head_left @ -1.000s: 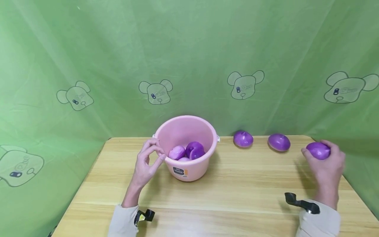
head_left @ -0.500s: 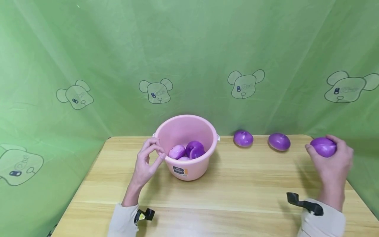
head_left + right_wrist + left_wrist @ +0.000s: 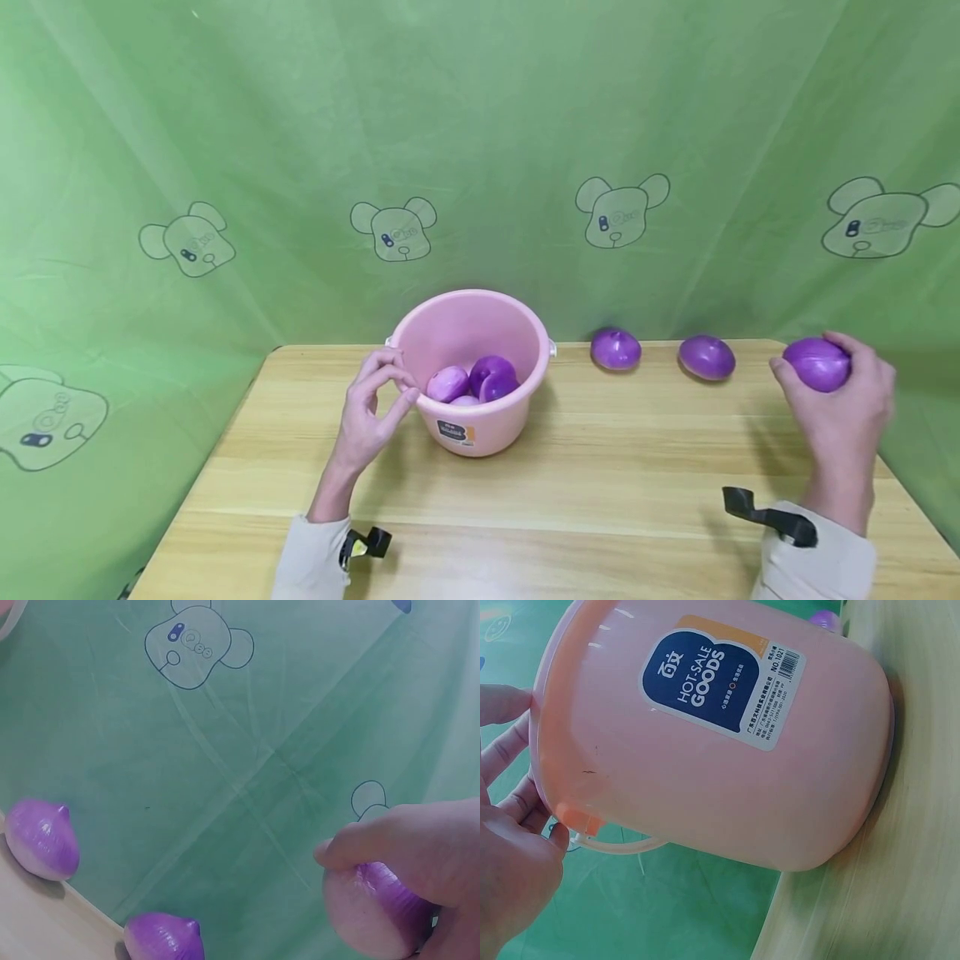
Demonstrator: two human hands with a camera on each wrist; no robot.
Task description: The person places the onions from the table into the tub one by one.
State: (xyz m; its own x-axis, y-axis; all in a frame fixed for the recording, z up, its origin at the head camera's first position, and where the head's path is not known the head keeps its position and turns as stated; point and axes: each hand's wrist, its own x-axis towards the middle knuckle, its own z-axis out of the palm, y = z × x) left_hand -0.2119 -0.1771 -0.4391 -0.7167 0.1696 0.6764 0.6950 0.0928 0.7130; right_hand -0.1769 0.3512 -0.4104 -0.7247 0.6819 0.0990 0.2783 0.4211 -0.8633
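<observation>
My right hand grips a purple onion above the right end of the table, its shadow falling below. In the right wrist view, thumb and fingers wrap the held onion. At the pink bucket, my left hand pinches the near-left rim. The left wrist view shows the fingertips at the bucket's rim and its label beside them. Inside the bucket lie several onions, one of them a paler purple onion. Part of the lower ones is hidden by the near wall.
Two more onions rest along the table's back edge: a pointed onion right of the bucket and another onion farther right. Behind the wooden table hangs a green curtain with bear outlines. The bucket's handle hangs at its side.
My right hand has risen slightly and shifted a little to the right with the onion in its grip. The left hand stays at the bucket's rim.
</observation>
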